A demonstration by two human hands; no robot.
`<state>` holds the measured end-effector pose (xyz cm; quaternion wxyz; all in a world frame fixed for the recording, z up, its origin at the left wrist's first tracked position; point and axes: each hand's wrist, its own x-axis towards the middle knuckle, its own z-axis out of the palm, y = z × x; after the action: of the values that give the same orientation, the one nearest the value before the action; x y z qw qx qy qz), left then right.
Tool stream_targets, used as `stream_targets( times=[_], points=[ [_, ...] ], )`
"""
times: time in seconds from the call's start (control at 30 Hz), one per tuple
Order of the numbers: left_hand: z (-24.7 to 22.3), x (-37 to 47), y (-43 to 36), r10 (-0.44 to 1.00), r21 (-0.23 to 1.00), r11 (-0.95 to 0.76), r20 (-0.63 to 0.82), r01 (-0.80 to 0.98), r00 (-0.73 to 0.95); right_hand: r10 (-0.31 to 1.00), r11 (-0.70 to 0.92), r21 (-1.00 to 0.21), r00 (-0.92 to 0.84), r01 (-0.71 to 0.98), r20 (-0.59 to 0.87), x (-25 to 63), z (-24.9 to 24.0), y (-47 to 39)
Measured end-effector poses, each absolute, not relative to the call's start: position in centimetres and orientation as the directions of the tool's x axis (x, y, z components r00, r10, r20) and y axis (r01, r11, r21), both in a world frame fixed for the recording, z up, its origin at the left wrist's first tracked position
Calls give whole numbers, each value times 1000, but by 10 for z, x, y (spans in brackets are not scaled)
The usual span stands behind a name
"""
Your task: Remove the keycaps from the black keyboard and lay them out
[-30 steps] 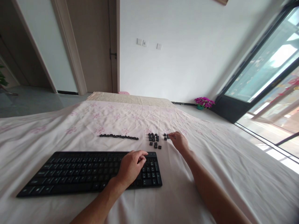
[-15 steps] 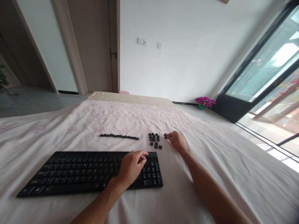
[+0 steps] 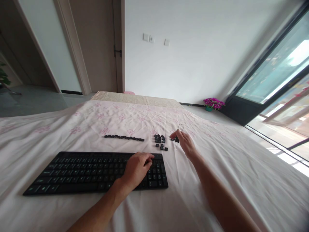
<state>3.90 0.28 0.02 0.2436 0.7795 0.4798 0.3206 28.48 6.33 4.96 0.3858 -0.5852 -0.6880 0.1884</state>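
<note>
My left hand (image 3: 137, 168) rests on the right part of the black keyboard (image 3: 82, 170). Its index finger is stretched out and its thumb stands a little apart; the other fingers are mostly hidden. Beyond the keyboard's right end, my right hand (image 3: 184, 144) is closed round a small wire keycap puller (image 3: 177, 139) with a dark middle. A thin wire loop sticks up above the fingers, and fine wire ends point down at the cloth. Just left of these fingers, a few loose black keycaps (image 3: 172, 139) are partly covered. A cluster of several keycaps (image 3: 159, 139) lies farther left.
A row of black keycaps (image 3: 124, 138) lies behind the keyboard. Everything rests on a wrinkled pale pink flowered cloth (image 3: 116, 120). Farther off are a pot of purple flowers (image 3: 213, 103), a door (image 3: 96, 45) and a glass door (image 3: 272, 74).
My right hand has turned and lifted slightly, so the puller's wire loop now shows above the fingers. My left hand stays on the keyboard. The view has shifted a little.
</note>
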Motion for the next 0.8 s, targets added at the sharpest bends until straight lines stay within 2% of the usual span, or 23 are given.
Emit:
stream_targets(
  times=[0.1,0.27,0.33,0.6,0.8],
  points=[
    [5,41,-2,901,656,-429,266,620,342,946,309,-709,-129,634,297,257,55,41],
    [7,46,-8,898,640,-438,281,631,338,921,342,-842,-326,417,212,232,49,14],
    [6,47,-9,899,655,-435,278,618,338,906,342,-859,-376,380,194,228,47,8],
    [1,49,-8,912,637,-406,230,656,341,866,443,-756,-447,481,224,222,35,-2],
    [2,53,-7,912,584,-405,209,703,352,804,571,-654,-496,496,327,223,15,-4]
  ],
)
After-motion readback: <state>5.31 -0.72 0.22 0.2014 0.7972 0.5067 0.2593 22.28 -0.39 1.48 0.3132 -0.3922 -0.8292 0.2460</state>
